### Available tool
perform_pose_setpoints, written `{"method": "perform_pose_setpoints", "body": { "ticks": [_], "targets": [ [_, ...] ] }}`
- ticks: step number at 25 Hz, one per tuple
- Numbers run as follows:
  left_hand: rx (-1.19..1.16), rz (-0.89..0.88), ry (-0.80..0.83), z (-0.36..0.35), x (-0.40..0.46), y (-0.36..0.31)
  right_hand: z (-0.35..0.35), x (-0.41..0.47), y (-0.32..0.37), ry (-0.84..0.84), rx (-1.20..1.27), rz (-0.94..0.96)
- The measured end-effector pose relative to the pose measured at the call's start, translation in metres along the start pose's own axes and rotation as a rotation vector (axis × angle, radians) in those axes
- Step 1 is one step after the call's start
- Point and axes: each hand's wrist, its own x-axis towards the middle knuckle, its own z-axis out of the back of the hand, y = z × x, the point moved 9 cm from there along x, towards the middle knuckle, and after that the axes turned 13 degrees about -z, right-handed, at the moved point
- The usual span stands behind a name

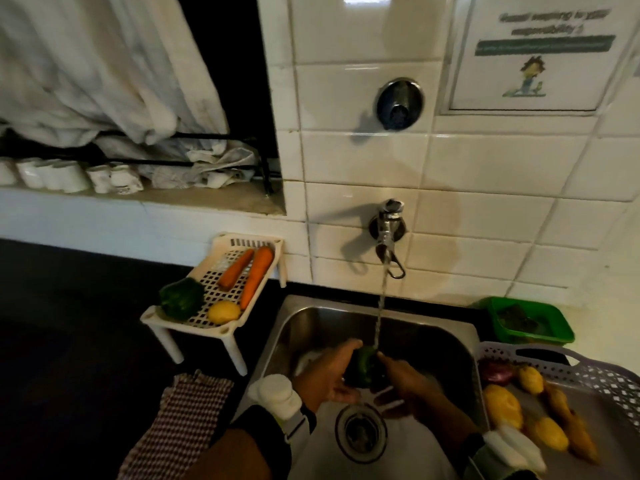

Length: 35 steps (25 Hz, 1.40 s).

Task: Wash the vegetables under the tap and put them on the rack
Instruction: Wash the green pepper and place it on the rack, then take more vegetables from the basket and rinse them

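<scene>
Water runs from the wall tap into the steel sink. Under the stream, my left hand and my right hand both grip a green pepper from either side. On the counter to the left stands a white rack bearing two carrots, another green pepper and a yellow lemon-like vegetable. At the right, a lilac basket holds an onion, several yellow vegetables and orange-brown roots.
A checked cloth lies on the dark counter left of the sink. A green tub with a scrubber sits behind the basket. The drain is at the sink's near middle. White cups and towels fill a wall niche.
</scene>
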Motion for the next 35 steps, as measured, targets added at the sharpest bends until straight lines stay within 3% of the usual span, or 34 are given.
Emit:
{"method": "perform_pose_setpoints", "body": {
  "ticks": [5,10,14,17,20,23,26,29,35],
  "targets": [
    [0.355,-0.438,-0.225,0.053,-0.017,-0.088,-0.032,-0.041,0.058,0.047,0.248,0.149],
    [0.64,-0.745,-0.414,0.146,-0.046,-0.177,-0.072,-0.065,0.103,0.116,0.194,0.291],
    [0.71,-0.676,-0.532,0.225,-0.036,-0.204,-0.087,-0.066,0.125,0.13,0.151,0.371],
    [0.774,-0.611,-0.482,0.268,-0.014,-0.208,-0.092,-0.06,0.132,0.128,0.147,0.391],
    [0.952,-0.487,-0.326,0.283,0.015,-0.197,-0.089,-0.053,0.134,0.083,0.118,0.395],
    [0.969,-0.505,-0.394,0.297,0.023,-0.201,-0.084,-0.046,0.136,0.039,0.094,0.396],
    [0.996,-0.533,-0.44,0.294,0.019,-0.204,-0.081,-0.043,0.137,0.019,0.052,0.424],
    [1.034,-0.674,-0.459,0.263,0.002,-0.216,-0.075,-0.054,0.135,-0.023,-0.057,0.466],
    [1.021,-0.898,-0.236,0.123,-0.022,-0.188,-0.018,-0.097,0.106,-0.117,-0.309,0.551]
  ]
}}
